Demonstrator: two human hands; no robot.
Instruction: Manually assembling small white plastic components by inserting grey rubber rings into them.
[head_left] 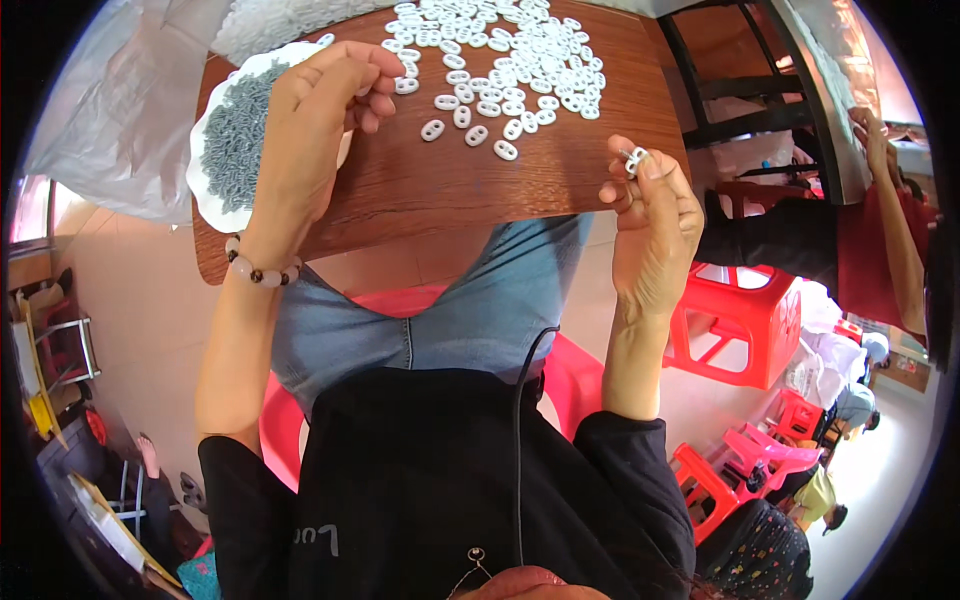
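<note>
My right hand [655,215] is raised at the table's right front edge. Its thumb and fingers pinch a small white oval piece with two holes [633,160]; a bit of metal shows at it. My left hand [318,115] hangs over the right side of a white scalloped dish [203,185], partly hiding it. The left fingers are curled with thumb and fingertips together; whatever they hold, if anything, cannot be made out. Small grey screw-like pieces [235,150] fill the dish. Many more white two-hole ovals [505,150] lie spread over the brown wooden table [440,185].
Clear plastic bags [125,130] bulge beside the table on the left. A dark metal frame [740,125] stands along its right side. Red plastic stools [740,325] are at the right, and another person's arm [895,220] shows at the far right.
</note>
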